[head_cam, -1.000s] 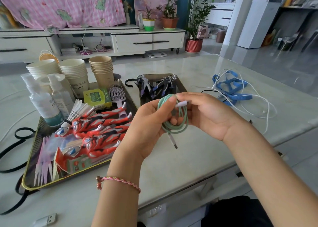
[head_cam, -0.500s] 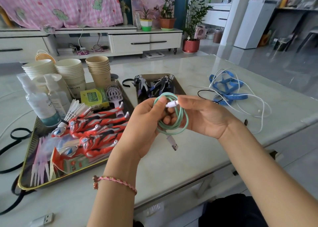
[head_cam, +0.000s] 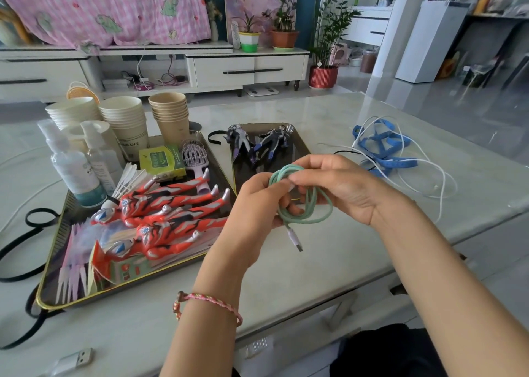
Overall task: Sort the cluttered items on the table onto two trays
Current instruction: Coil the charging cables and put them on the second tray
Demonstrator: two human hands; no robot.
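The left hand (head_cam: 257, 202) grips the coiled green cable (head_cam: 312, 202) above the tabletop (head_cam: 315, 262), the right hand (head_cam: 340, 190) pinching its top loops; its plug (head_cam: 296, 239) dangles toward the near edge. The small tray (head_cam: 299, 147) lies just beyond, nearer the left hand

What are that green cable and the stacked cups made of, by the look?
The coiled mint-green cable: apparently a braided fabric sheath, matte, faintly woven; its pale plastic plug is smooth. The stacked cream cups and brown cups: likely paper, matte, thin rolled rims.
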